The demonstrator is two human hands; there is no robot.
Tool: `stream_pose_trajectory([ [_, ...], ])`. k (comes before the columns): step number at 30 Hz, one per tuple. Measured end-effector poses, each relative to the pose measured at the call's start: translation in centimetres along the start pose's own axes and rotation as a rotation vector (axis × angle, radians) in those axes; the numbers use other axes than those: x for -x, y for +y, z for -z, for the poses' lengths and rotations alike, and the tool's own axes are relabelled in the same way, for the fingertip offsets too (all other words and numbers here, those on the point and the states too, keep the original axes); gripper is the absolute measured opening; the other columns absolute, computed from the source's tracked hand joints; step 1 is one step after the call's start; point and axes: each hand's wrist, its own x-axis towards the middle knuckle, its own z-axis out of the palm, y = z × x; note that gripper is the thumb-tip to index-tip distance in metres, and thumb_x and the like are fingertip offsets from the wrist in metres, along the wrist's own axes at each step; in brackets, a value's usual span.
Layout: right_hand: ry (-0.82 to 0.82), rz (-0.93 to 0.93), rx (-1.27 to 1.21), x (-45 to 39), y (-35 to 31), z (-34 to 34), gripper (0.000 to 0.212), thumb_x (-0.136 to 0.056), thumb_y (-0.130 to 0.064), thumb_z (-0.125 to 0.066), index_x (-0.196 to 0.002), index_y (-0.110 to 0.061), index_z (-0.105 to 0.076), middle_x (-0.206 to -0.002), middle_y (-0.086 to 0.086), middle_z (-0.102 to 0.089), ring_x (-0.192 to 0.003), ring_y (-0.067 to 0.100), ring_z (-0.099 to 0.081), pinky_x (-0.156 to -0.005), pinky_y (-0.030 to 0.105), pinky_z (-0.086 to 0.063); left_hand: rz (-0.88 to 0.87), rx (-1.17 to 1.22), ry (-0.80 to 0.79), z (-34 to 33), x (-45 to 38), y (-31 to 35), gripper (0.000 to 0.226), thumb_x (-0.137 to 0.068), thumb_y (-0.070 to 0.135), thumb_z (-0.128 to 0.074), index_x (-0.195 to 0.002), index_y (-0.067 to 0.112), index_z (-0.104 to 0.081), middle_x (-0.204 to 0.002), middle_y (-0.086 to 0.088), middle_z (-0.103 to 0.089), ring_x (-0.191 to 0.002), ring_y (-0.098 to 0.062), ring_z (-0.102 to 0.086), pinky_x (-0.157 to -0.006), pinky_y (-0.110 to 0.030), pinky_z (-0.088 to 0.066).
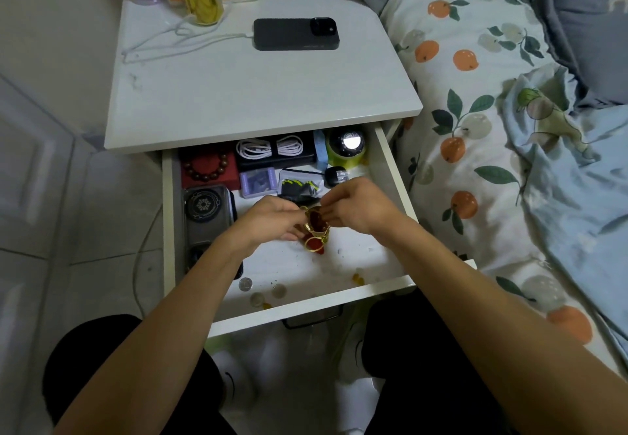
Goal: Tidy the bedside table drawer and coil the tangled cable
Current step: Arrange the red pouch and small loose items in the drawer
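The white bedside table drawer (396, 176) stands pulled out. Above its middle, my left hand (268, 220) and my right hand (356, 205) both pinch a small red and gold pouch (316, 227) by its top. At the drawer's back, a white coiled cable (270, 148) lies on a black case. A red box with a wooden bead bracelet (207, 167) sits at the back left. A phone case (207, 217) lies along the left wall. A purple box (257, 181), a black packet (300, 186) and a green-rimmed round device (346, 147) sit behind my hands.
Several coins (245, 285) and small amber bits lie near the drawer's front edge. On the tabletop (255, 94), a black phone (296, 34) is plugged into a loose white charging cable (170, 38), with bottles and packets behind. A bed with fruit-print bedding (475, 94) is at the right.
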Motion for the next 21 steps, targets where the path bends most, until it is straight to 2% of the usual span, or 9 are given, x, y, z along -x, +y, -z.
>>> stream_pose_trajectory([
  [3,0.074,0.037,0.105,0.1,1.3,0.8,0.02,-0.087,0.003,-0.052,-0.087,-0.007,-0.069,-0.087,0.016,-0.072,-0.077,0.027,-0.071,-0.073,0.04,-0.061,0.0,0.015,0.025,0.0,-0.1,0.1,0.013,-0.09,0.013,-0.061,-0.088,0.006,-0.072,-0.091,-0.014,-0.074,-0.086,-0.019,-0.072,-0.084,-0.029,-0.057],
  [4,0.065,0.051,0.256,0.1,2.0,0.9,0.018,-0.087,-0.002,-0.054,-0.091,-0.008,-0.069,-0.09,0.013,-0.072,-0.079,0.027,-0.07,-0.07,0.037,-0.06,0.003,0.028,0.047,0.2,-0.1,0.0,0.013,-0.09,0.013,-0.062,-0.087,0.006,-0.072,-0.09,-0.014,-0.074,-0.086,-0.019,-0.072,-0.083,-0.029,-0.057],
  [6,-0.051,0.059,0.647,0.0,3.5,0.4,0.02,-0.086,-0.012,-0.06,-0.105,-0.014,-0.068,-0.106,0.009,-0.068,-0.093,0.023,-0.064,-0.072,0.027,-0.053,0.012,0.058,0.1,0.6,0.0,0.0,0.012,-0.088,0.013,-0.062,-0.087,0.006,-0.072,-0.088,-0.013,-0.074,-0.085,-0.02,-0.073,-0.083,-0.03,-0.058],
  [8,-0.238,0.071,0.929,0.0,4.6,-0.7,0.038,-0.084,-0.021,-0.067,-0.121,-0.019,-0.057,-0.122,0.008,-0.055,-0.102,0.023,-0.057,-0.077,0.027,-0.047,0.025,0.086,0.14,1.0,-0.1,-0.1,0.012,-0.087,0.013,-0.062,-0.088,0.005,-0.072,-0.086,-0.012,-0.074,-0.084,-0.02,-0.073,-0.084,-0.03,-0.058],
  [10,-0.389,0.162,1.119,-0.1,4.7,-1.7,0.065,-0.081,-0.027,-0.073,-0.137,-0.021,-0.042,-0.131,0.008,-0.042,-0.11,0.027,-0.054,-0.086,0.033,-0.049,0.038,0.111,0.157,1.1,-0.1,-0.1,0.012,-0.086,0.012,-0.062,-0.088,0.004,-0.071,-0.084,-0.012,-0.074,-0.084,-0.021,-0.072,-0.085,-0.031,-0.058],
  [12,-0.464,0.277,1.274,-0.6,4.3,-2.2,0.086,-0.079,-0.027,-0.076,-0.149,-0.024,-0.026,-0.136,0.01,-0.034,-0.115,0.03,-0.051,-0.092,0.037,-0.048,0.047,0.128,0.17,1.3,0.0,0.0,0.012,-0.086,0.013,-0.063,-0.088,0.004,-0.071,-0.084,-0.013,-0.074,-0.086,-0.022,-0.072,-0.086,-0.032,-0.058],
  [14,-0.493,0.422,1.397,-1.1,4.1,-2.4,0.093,-0.081,-0.028,-0.075,-0.153,-0.028,-0.015,-0.145,0.01,-0.028,-0.121,0.03,-0.047,-0.092,0.037,-0.046,0.051,0.131,0.167,1.4,0.1,0.0,0.012,-0.086,0.012,-0.062,-0.088,0.004,-0.072,-0.086,-0.014,-0.074,-0.086,-0.022,-0.073,-0.086,-0.032,-0.058],
  [18,-0.576,0.676,1.514,-1.6,4.2,-2.6,0.091,-0.085,-0.031,-0.069,-0.154,-0.027,-0.01,-0.157,0.007,-0.013,-0.133,0.029,-0.034,-0.096,0.04,-0.044,0.045,0.105,0.168,1.3,0.0,0.0,0.01,-0.084,0.012,-0.063,-0.083,0.008,-0.072,-0.081,-0.01,-0.074,-0.077,-0.017,-0.07,-0.086,-0.034,-0.058],
  [21,-0.618,0.732,1.506,-1.4,4.1,-2.9,0.073,-0.091,-0.024,-0.06,-0.152,-0.023,-0.02,-0.151,0.009,-0.024,-0.131,0.029,-0.034,-0.097,0.039,-0.042,0.046,0.09,0.181,1.5,-0.2,-0.1,0.009,-0.083,0.014,-0.064,-0.081,0.011,-0.072,-0.08,-0.009,-0.072,-0.076,-0.017,-0.068,-0.087,-0.035,-0.058],
])
